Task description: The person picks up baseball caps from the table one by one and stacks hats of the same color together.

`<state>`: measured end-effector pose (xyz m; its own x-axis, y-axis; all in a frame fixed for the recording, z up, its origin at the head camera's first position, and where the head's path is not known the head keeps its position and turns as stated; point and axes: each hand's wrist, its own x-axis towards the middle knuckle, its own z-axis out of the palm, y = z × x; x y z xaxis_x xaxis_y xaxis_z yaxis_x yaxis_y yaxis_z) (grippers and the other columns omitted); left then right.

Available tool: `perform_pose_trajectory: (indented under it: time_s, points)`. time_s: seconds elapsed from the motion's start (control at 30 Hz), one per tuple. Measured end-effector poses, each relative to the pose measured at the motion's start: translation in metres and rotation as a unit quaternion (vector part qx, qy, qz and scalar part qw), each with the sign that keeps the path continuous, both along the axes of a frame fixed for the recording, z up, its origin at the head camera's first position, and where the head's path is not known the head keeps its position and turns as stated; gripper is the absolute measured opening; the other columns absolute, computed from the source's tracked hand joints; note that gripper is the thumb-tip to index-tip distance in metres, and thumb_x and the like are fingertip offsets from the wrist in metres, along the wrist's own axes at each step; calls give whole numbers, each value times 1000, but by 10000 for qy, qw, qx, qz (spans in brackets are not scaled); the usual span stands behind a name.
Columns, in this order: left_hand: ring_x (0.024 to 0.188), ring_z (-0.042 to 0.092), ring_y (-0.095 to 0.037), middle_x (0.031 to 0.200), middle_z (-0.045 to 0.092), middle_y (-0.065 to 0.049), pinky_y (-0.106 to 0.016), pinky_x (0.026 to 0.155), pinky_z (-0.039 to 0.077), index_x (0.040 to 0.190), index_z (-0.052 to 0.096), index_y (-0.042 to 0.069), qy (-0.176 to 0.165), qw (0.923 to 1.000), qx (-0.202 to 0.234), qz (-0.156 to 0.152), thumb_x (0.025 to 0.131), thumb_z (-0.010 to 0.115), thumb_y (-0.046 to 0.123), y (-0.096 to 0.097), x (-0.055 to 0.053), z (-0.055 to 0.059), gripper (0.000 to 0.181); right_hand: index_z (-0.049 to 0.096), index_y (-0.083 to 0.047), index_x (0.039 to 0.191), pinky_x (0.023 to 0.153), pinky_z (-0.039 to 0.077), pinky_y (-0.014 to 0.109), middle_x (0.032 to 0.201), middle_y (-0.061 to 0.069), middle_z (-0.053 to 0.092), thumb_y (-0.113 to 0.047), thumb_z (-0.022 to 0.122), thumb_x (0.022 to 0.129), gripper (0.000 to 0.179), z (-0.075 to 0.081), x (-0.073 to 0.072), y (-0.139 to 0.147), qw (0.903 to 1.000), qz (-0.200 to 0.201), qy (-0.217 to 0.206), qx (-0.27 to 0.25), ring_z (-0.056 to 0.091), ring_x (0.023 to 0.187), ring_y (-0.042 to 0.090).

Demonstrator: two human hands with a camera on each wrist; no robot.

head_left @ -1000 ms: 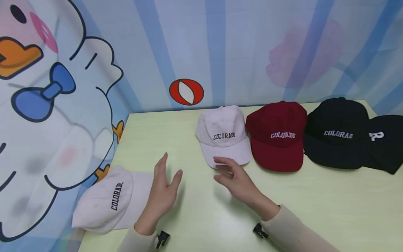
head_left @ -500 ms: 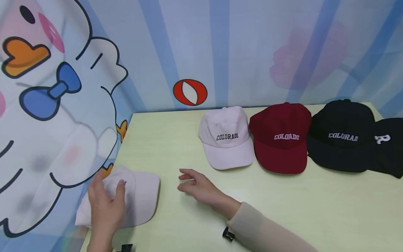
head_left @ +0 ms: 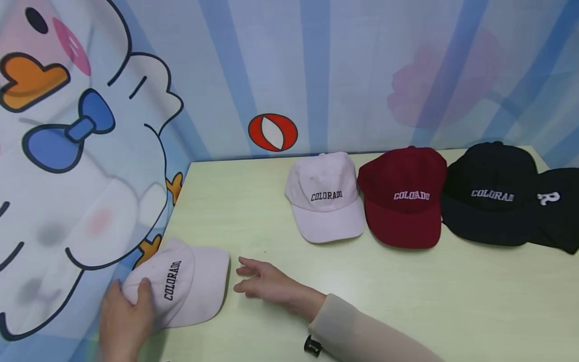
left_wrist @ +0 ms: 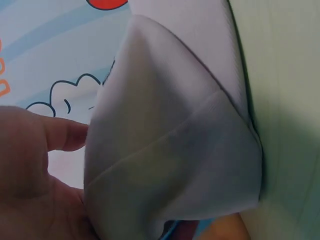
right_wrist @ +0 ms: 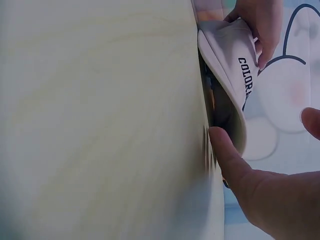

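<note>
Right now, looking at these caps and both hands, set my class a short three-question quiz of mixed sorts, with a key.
1. True or false: the left hand grips the near white cap.
2. Which cap lies between the far white cap and the black cap? A) red B) green C) blue
3. Fill in: the right hand rests open on the ____.

Key: 1 true; 2 A, the red cap; 3 table.

Left hand [head_left: 122, 322] has hold of the back of a pale pink COLORADO cap [head_left: 181, 284] at the table's [head_left: 407, 301] front left corner. Right hand [head_left: 267, 284] lies open just beside its brim. Along the back edge sit another pink cap [head_left: 323, 196], a maroon one [head_left: 402, 196] and two black caps [head_left: 490, 193] [head_left: 558, 208].
</note>
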<state>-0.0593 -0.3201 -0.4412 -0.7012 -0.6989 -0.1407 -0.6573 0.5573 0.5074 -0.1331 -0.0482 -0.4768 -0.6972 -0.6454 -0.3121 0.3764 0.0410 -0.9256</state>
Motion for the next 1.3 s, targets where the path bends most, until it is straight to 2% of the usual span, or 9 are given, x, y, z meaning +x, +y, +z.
perform_pose_trajectory:
  time_s: [0.2,0.37,0.43,0.53,0.6,0.67,0.9,1.1,1.3]
  points:
    - [146,31,-56,160,31,-36,-71,117,26,164,19,1,512,9971,559,66,111,24,40,-1,-4,4,66,36,-6,160,105,55,41,148,17,58,-11,70,94,75,-1,0,-1,9997,124,-105,-156,67,123,27]
    - [137,47,-43,156,45,-25,-62,111,43,164,31,21,1210,9847,1218,302,110,41,41,13,-11,14,59,36,-5,160,103,56,40,143,16,62,-11,71,94,75,-1,-1,4,9998,53,-132,-164,68,120,24]
    - [129,53,-31,153,50,-18,-43,103,53,161,39,28,1539,9764,1486,309,108,51,39,19,-12,19,56,37,-6,160,103,56,39,143,16,62,-12,72,94,75,-1,-1,8,9999,-8,-99,-138,68,118,23]
    - [115,60,-14,147,57,-10,-18,83,53,153,51,34,2067,9575,1995,271,104,64,33,29,-15,28,51,41,-7,157,102,57,38,141,16,62,-11,71,94,70,0,-3,16,9999,-54,23,-115,69,116,23]
    - [109,64,-6,146,60,-6,-11,73,51,149,55,35,2336,9446,2300,164,101,68,28,36,-17,34,50,45,-7,155,100,57,38,139,16,62,-12,70,95,66,1,-5,21,9998,-26,202,-63,68,113,21]
    - [105,67,-3,144,63,-3,-12,72,54,147,57,33,2588,9297,2619,13,100,71,22,43,-20,41,51,49,-8,152,98,58,38,136,16,62,-13,70,95,61,2,-8,28,9992,-6,407,33,68,109,20]
    - [100,72,-6,123,73,4,-17,75,59,146,59,25,3055,9027,2775,-1219,98,72,11,70,-33,68,52,55,-14,147,92,58,39,142,14,57,-23,69,96,54,10,-21,54,9836,-363,1565,815,63,120,25]
    - [96,73,-6,118,74,11,-21,74,61,148,56,18,3075,8763,2551,-2692,100,68,10,93,-57,87,50,51,-19,152,108,50,49,152,10,48,-24,67,98,56,32,-34,80,9640,-1056,2186,1082,51,138,32]
    - [96,72,-11,119,73,6,-28,76,62,148,56,18,2667,8322,2473,-4185,103,65,13,121,-94,95,47,39,-18,161,121,38,53,165,5,36,-20,63,103,62,61,-54,111,9414,-1358,3053,453,36,151,33]
